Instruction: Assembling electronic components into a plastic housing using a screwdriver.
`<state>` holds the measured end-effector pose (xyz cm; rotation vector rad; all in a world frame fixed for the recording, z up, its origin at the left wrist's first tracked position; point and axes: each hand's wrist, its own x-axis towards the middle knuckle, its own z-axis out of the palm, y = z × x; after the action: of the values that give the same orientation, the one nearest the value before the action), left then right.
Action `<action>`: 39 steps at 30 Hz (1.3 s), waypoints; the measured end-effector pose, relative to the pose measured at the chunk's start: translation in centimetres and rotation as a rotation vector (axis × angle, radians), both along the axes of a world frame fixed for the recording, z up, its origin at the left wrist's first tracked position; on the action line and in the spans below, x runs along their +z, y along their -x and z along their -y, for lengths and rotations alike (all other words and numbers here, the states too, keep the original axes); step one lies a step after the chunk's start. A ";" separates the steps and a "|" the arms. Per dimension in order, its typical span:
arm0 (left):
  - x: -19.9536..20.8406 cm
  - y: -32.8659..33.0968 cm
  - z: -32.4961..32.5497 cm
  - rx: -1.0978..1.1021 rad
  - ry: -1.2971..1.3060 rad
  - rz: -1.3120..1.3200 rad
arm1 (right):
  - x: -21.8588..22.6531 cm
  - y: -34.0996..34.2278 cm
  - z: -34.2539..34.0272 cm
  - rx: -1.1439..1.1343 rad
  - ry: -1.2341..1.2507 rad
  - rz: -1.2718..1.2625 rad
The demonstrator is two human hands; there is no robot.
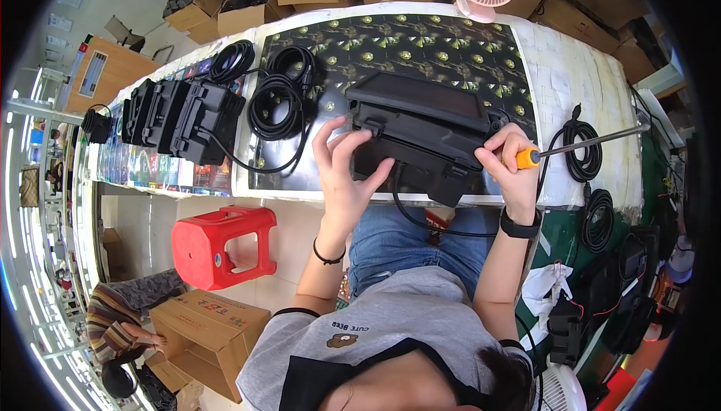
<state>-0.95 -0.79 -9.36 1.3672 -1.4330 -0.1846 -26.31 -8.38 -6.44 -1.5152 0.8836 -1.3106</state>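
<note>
Left hand spread open, bracing black plastic housing at table front edge; right hand fisted round orange-handled screwdriver, shaft pointing away—best keep housing pinned flat before driving.

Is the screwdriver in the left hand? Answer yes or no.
No: the right hand grips the orange-handled screwdriver, while the left hand rests on the black housing.

left hand on black housing, right hand gripping screwdriver
</note>
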 end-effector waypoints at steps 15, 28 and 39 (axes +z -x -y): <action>0.5 0.6 1.8 -0.043 0.078 -0.106 | -2.3 1.9 -0.3 0.056 -0.156 0.361; 0.7 1.2 0.3 0.032 -0.094 -0.155 | 0.7 0.1 -2.0 -0.096 -0.222 -0.017; 2.3 0.2 1.0 -0.098 -0.225 -0.181 | -1.7 0.1 -1.7 0.021 -0.275 0.264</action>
<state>-1.13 -1.76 -7.09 1.4219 -1.3573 -0.5337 -26.39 -6.64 -8.18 -1.1080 0.8350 -1.2801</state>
